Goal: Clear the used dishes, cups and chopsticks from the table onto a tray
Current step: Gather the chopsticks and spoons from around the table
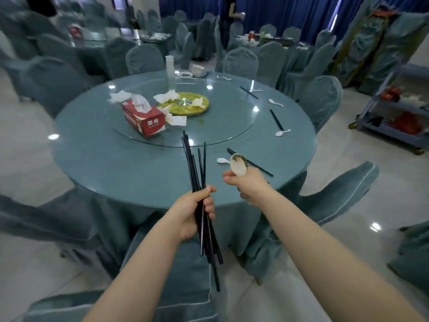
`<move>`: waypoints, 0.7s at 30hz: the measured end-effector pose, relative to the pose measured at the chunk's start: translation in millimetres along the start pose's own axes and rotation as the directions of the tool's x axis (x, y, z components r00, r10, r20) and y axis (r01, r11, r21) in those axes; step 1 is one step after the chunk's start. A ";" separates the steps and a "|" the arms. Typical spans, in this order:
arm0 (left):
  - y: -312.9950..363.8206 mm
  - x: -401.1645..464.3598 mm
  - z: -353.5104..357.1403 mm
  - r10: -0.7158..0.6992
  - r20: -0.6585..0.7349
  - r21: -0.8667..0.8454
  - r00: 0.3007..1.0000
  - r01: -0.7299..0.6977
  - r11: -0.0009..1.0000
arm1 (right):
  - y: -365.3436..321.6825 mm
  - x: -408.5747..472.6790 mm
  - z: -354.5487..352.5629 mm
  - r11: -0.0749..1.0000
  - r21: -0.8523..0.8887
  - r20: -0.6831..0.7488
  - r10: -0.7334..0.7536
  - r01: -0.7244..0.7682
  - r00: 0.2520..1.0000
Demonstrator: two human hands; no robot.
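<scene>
1. Black, thin and stiff, the bundle of chopsticks stands nearly upright in the left hand, just off the near edge of the round tabletop. Its tips fan out unevenly above the fist and its lower ends splay below it.
2. Such sticks look light and smooth, so they would likely slip past one another. A firm hold around the middle of the bundle seems the sound place, and that is where the left fingers are curled round it.
3. The right hand is raised over the near edge of the tabletop, fingers wrapped round the handles of white spoons whose bowls stick up above the fist. How many it holds cannot be told.
4. These spoons appear to be ceramic or hard plastic: rigid, slick and probably prone to chipping if knocked together. They are best gripped by the handle.
5. Both forearms reach forward from the bottom of the view, the left wrist turned so the sticks point up and away.
6. Still on the tabletop near its near-right edge lie a chopstick pair and a loose spoon, just beside the right hand.
7. Farther round the right rim lie another pair and spoon. A red tissue box sits near the middle of the tabletop.
8. No tray is visible on the tabletop.
</scene>
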State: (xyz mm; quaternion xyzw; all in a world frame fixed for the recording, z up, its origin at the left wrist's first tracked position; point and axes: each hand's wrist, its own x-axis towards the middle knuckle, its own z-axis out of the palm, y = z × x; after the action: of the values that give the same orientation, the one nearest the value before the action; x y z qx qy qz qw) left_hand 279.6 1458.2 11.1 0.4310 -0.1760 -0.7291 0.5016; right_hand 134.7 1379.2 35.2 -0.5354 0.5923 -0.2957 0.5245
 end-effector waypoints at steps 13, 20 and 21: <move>20.5 55.7 -35.9 -0.054 -0.295 -0.292 0.954 -0.036 0.956 | 39.3 85.5 15.4 0.980 0.074 0.047 0.184 -0.187 0.982; 42.8 120.0 -56.9 0.037 -0.551 -0.472 0.834 -0.348 0.810 | 58.7 161.7 18.3 0.978 0.025 0.130 0.203 -0.208 0.971; 47.5 130.8 -57.1 0.050 -0.588 -0.480 0.808 -0.398 0.782 | 60.5 174.6 19.3 0.977 0.031 0.159 0.205 -0.213 0.966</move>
State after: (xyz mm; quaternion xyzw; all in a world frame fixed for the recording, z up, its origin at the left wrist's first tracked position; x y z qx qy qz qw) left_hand 336.8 1332.1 -47.7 0.4199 0.1535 -0.5253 0.7240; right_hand 154.8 1233.6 -78.5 -0.4785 0.5957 -0.2106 0.6098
